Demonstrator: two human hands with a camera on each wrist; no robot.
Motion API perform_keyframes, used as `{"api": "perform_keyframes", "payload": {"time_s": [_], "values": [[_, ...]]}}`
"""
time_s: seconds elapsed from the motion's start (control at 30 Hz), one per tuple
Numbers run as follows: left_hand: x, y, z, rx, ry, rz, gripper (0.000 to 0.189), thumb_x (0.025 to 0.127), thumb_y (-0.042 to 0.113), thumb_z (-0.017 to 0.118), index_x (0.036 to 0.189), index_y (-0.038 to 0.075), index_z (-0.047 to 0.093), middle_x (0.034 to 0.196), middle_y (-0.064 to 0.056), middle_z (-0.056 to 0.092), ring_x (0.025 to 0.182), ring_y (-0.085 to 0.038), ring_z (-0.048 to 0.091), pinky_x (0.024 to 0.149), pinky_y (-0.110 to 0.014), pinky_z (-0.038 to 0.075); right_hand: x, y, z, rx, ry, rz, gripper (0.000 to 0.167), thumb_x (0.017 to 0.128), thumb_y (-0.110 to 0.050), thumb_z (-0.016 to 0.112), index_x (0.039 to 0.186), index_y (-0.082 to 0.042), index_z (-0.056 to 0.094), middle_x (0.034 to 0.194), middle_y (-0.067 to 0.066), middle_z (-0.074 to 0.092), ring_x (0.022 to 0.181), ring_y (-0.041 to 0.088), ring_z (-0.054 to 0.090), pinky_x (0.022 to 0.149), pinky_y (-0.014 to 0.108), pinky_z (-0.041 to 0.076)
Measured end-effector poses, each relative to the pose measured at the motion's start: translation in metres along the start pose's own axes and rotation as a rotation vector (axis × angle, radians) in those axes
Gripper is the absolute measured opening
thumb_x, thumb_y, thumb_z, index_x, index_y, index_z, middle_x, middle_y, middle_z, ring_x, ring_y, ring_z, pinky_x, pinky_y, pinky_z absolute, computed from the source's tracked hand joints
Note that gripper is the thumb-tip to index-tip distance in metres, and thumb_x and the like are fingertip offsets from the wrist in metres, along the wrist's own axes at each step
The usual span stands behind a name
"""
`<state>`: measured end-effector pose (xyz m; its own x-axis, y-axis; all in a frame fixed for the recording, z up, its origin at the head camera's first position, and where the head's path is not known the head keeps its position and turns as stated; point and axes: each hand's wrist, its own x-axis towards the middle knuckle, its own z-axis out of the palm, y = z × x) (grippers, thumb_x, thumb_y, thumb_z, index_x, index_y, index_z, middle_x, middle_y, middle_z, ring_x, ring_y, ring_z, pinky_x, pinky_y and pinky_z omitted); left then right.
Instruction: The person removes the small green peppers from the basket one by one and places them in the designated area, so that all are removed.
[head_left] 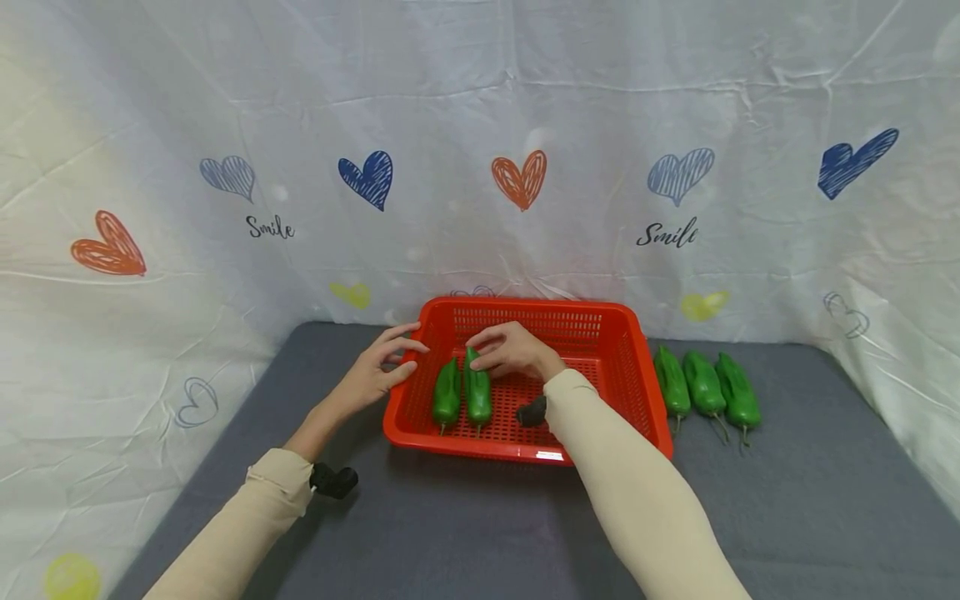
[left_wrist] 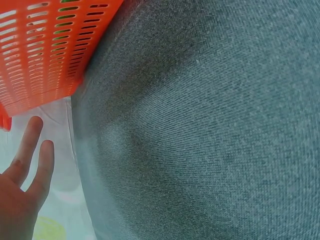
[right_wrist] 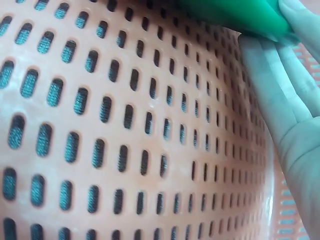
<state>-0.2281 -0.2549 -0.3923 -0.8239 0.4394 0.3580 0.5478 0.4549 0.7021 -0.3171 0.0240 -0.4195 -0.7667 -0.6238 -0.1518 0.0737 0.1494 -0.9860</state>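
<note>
A red perforated plastic basket (head_left: 480,448) stands on the grey table and holds two long green peppers. My right hand (head_left: 513,350) reaches inside and pinches the upper end of one green pepper (head_left: 477,398) between thumb and fingers; the right wrist view shows that pepper (right_wrist: 235,15) at the fingertips, close over the basket floor. Just left of it lies the other green pepper (head_left: 447,397), stem toward me. At the basket's left rim is my left hand (head_left: 375,367), fingers extended and spread. Whether those fingers touch the rim I cannot tell.
Right of the basket, three more green peppers lie side by side: one nearest the basket (head_left: 673,385), a middle one (head_left: 703,385) and an outer one (head_left: 739,396). Behind the table hangs a white cloth (head_left: 450,108) printed with hearts. Grey cloth (head_left: 480,525) covers the table.
</note>
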Motion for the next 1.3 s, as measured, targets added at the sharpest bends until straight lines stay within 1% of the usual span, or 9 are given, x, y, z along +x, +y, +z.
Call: {"api": "perform_keyframes", "payload": {"time_s": [0.07, 0.13, 0.33, 0.5, 0.67, 0.83, 0.97, 1.13, 1.3], "values": [[0.0, 0.005, -0.001, 0.004, -0.007, -0.004, 0.024, 0.096, -0.01, 0.063, 0.12, -0.012, 0.064, 0.15, -0.034, 0.036, 0.128, -0.049, 0.045, 0.091, -0.062, 0.045, -0.001, -0.002, -0.001, 0.007, 0.004, -0.011, 0.045, 0.09, 0.002, 0.076, 0.132, 0.008, 0.063, 0.112, 0.015, 0.072, 0.094, 0.025, 0.07, 0.083, 0.047, 0.056], [0.0, 0.004, -0.001, 0.002, -0.007, -0.004, 0.024, 0.096, -0.01, 0.063, 0.121, -0.012, 0.064, 0.15, -0.034, 0.036, 0.128, -0.049, 0.044, 0.092, -0.063, 0.045, -0.001, -0.004, -0.003, 0.018, 0.006, -0.021, 0.044, 0.091, 0.003, 0.075, 0.133, 0.009, 0.062, 0.11, 0.016, 0.072, 0.093, 0.024, 0.07, 0.084, 0.047, 0.056], [0.0, -0.016, 0.003, -0.003, 0.01, 0.007, 0.026, 0.097, -0.008, 0.063, 0.123, -0.006, 0.066, 0.153, -0.027, 0.036, 0.13, -0.045, 0.043, 0.092, -0.064, 0.044, -0.001, -0.01, -0.008, 0.026, 0.007, -0.056, 0.045, 0.093, 0.001, 0.073, 0.136, 0.008, 0.06, 0.117, 0.016, 0.07, 0.1, 0.027, 0.069, 0.086, 0.047, 0.055], [0.001, -0.023, 0.003, -0.017, 0.005, 0.014, 0.026, 0.099, -0.003, 0.064, 0.124, 0.002, 0.067, 0.155, -0.018, 0.038, 0.134, -0.038, 0.042, 0.093, -0.059, 0.045, -0.005, -0.018, -0.013, 0.012, 0.016, -0.089, 0.046, 0.093, 0.0, 0.074, 0.136, 0.008, 0.059, 0.117, 0.018, 0.07, 0.1, 0.027, 0.069, 0.086, 0.046, 0.055], [0.001, -0.024, 0.002, -0.03, 0.007, 0.036, 0.025, 0.099, -0.001, 0.064, 0.123, 0.002, 0.068, 0.155, -0.018, 0.038, 0.134, -0.037, 0.042, 0.093, -0.059, 0.045, -0.008, -0.027, -0.017, 0.004, 0.024, -0.109, 0.046, 0.093, 0.001, 0.074, 0.136, 0.009, 0.059, 0.115, 0.017, 0.071, 0.098, 0.026, 0.07, 0.086, 0.047, 0.055], [0.001, -0.025, 0.003, -0.028, 0.011, 0.033, 0.025, 0.099, -0.002, 0.064, 0.123, 0.002, 0.068, 0.155, -0.019, 0.038, 0.134, -0.037, 0.043, 0.092, -0.058, 0.046, -0.012, -0.034, -0.021, -0.016, 0.036, -0.131, 0.044, 0.092, 0.002, 0.074, 0.134, 0.008, 0.061, 0.114, 0.018, 0.071, 0.099, 0.027, 0.07, 0.088, 0.05, 0.054], [0.001, -0.026, 0.004, -0.035, 0.009, 0.039, 0.026, 0.099, -0.003, 0.064, 0.124, 0.001, 0.067, 0.155, -0.019, 0.038, 0.134, -0.038, 0.042, 0.092, -0.058, 0.046, -0.017, -0.041, -0.027, -0.036, 0.057, -0.147, 0.046, 0.091, 0.0, 0.075, 0.135, 0.006, 0.062, 0.122, 0.017, 0.068, 0.104, 0.029, 0.068, 0.087, 0.047, 0.055], [0.0, -0.026, 0.003, -0.037, 0.011, 0.04, 0.026, 0.099, -0.004, 0.064, 0.124, 0.001, 0.068, 0.155, -0.019, 0.038, 0.134, -0.038, 0.042, 0.091, -0.059, 0.046, -0.026, -0.052, -0.034, -0.043, 0.069, -0.169, 0.049, 0.092, 0.0, 0.075, 0.138, 0.007, 0.059, 0.137, 0.013, 0.056, 0.108, 0.031, 0.066, 0.087, 0.046, 0.055], [0.0, -0.024, 0.003, -0.037, 0.012, 0.037, 0.025, 0.099, -0.003, 0.064, 0.123, 0.001, 0.068, 0.155, -0.018, 0.038, 0.135, -0.038, 0.042, 0.091, -0.058, 0.046, -0.033, -0.06, -0.037, -0.048, 0.063, -0.197, 0.05, 0.092, 0.0, 0.075, 0.138, 0.007, 0.058, 0.134, 0.016, 0.059, 0.11, 0.032, 0.065, 0.086, 0.046, 0.055]]}}
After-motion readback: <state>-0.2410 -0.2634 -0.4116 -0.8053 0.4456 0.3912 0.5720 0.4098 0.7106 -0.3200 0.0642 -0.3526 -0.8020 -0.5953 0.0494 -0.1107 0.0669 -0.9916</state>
